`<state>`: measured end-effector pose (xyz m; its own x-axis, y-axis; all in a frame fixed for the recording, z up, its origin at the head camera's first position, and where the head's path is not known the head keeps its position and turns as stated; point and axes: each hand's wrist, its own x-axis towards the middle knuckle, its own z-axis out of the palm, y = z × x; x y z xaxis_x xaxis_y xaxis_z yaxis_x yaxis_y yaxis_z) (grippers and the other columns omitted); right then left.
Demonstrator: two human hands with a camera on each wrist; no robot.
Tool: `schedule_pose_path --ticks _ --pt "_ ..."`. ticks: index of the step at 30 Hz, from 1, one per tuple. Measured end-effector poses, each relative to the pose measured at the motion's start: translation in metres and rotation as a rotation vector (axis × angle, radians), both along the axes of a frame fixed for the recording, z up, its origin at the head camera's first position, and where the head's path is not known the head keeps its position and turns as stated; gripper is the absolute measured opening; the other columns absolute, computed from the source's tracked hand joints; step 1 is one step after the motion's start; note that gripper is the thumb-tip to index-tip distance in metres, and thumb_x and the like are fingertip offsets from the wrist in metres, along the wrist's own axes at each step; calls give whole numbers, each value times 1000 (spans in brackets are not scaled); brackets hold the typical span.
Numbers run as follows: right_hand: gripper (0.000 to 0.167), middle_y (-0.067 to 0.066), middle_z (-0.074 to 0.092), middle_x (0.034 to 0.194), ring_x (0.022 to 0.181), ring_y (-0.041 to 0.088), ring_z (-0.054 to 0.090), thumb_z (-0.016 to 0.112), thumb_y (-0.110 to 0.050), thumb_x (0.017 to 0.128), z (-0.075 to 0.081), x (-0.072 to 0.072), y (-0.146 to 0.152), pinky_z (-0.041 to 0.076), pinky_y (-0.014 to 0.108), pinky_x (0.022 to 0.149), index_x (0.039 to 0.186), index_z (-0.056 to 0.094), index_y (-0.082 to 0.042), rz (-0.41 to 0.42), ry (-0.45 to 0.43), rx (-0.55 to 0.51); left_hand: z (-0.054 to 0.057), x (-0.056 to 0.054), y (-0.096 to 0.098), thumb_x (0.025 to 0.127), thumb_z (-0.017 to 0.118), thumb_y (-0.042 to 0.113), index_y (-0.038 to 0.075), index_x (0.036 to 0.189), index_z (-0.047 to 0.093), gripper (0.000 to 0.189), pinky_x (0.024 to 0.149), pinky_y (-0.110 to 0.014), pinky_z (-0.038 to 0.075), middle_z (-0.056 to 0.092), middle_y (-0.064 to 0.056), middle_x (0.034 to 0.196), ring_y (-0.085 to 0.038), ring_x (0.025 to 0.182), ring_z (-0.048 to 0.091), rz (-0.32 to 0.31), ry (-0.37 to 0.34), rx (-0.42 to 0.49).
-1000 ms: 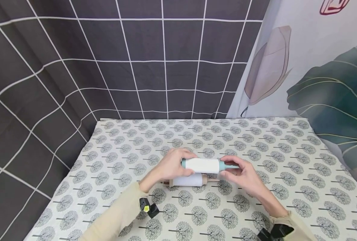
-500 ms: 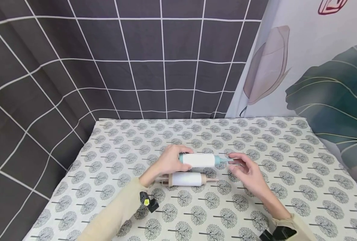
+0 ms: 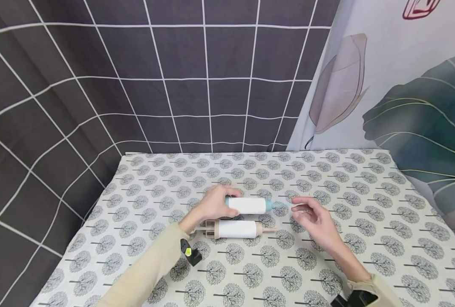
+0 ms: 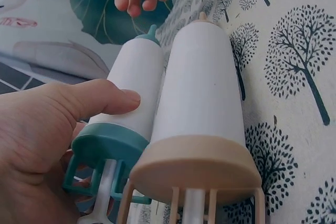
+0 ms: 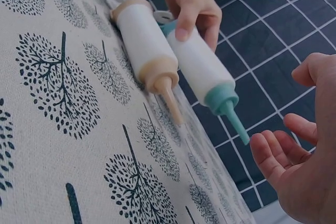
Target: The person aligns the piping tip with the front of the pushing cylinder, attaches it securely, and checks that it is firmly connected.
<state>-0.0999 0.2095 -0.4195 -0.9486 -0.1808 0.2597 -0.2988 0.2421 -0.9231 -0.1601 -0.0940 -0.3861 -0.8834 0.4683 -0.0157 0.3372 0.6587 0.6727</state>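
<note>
My left hand (image 3: 217, 204) grips the rear end of a white tube (image 3: 246, 205) with teal ends and a thin teal nozzle, shaped like a large syringe. In the left wrist view my thumb (image 4: 113, 98) presses along its white barrel, and a pale rod comes out behind the teal base. Beside it, on the near side, a matching white tube (image 3: 238, 229) with beige ends lies on the cloth. My right hand (image 3: 315, 219) is held just beyond the tip of the teal nozzle (image 5: 236, 121), fingers loosely bent, with nothing in its grasp.
A cream cloth (image 3: 273, 273) printed with dark trees covers the table. Behind it hangs a dark curtain (image 3: 227, 98) with white grid lines. A pale curtain (image 3: 338, 85) with leaf shapes hangs at the right.
My right hand has let go of the teal tube's nozzle end and moved slightly right. My left hand has shifted the teal tube left, and a gap now shows above the beige tube.
</note>
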Motion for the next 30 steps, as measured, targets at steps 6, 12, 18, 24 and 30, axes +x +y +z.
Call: schedule_pose_path --ticks 6,12,18,24,30 --pt "33 26 57 115 98 11 60 61 5 92 -1 0 -1 50 18 86 124 55 10 6 6 -18 -7 -5 0 69 88 11 10 114 74 47 81 -37 47 71 -6 116 -17 89 60 -12 -11 -43" --pt "33 26 59 111 97 14 62 62 3 93 -2 2 -1 50 19 86 125 55 8 2 -18 3 -14 -7 -2 70 88 14 8 119 71 52 88 -41 46 69 -7 120 -19 97 61 -13 -49 -87" --pt "33 24 60 111 98 22 63 61 3 93 -2 2 -1 51 20 85 125 55 7 3 -36 4 -16 -7 -2 70 88 13 7 120 71 53 89 -42 45 69 -8 119 -21 97 60 -21 -57 -100" --pt "34 26 59 112 99 26 63 60 5 92 -3 2 -2 52 21 84 125 55 8 9 -31 -6 -17 -7 -2 70 88 14 7 120 71 53 92 -46 44 67 -9 125 -24 104 60 -11 -59 -112" --pt "34 31 57 113 98 27 64 59 6 91 -3 2 -2 53 23 83 125 55 9 17 -37 -19 -21 -8 -3 69 89 14 8 118 72 53 91 -44 44 68 -7 123 -21 101 59 -7 -61 -108"
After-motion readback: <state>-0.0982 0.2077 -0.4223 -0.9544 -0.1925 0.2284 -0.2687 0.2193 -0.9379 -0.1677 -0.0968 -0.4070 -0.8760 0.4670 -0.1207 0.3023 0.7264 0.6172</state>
